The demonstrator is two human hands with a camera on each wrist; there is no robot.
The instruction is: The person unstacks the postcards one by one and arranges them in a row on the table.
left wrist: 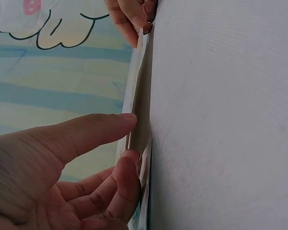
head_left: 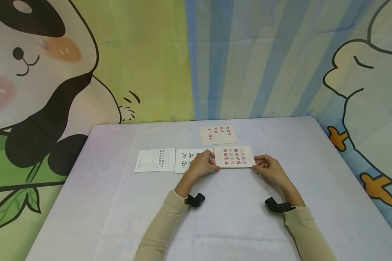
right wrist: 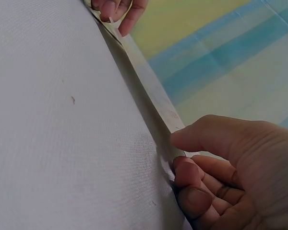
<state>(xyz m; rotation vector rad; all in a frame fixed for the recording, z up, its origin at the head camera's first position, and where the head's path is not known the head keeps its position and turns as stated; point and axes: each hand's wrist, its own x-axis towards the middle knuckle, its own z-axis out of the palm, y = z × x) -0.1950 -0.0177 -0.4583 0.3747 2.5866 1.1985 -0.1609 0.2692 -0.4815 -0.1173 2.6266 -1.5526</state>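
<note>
A white card (head_left: pixel 234 157) printed with red and grey characters lies between both hands, close over the table. Thumb and fingers of my left hand (head_left: pixel 202 162) pinch its left end, as the left wrist view shows the thumb above and fingers beneath. At the opposite end my right hand (head_left: pixel 270 168) pinches it the same way. In both wrist views the card is seen edge-on, with a dark gap below it. Beside it, a card with large black characters (head_left: pixel 180 164) is partly hidden by my left hand.
Left of these lies a white card with small dark print (head_left: pixel 155 160). Behind the held card is a cream card with red characters (head_left: pixel 218 135). A pale cloth covers the table (head_left: pixel 228 228). A cartoon-printed curtain (head_left: pixel 156 61) hangs behind its back edge.
</note>
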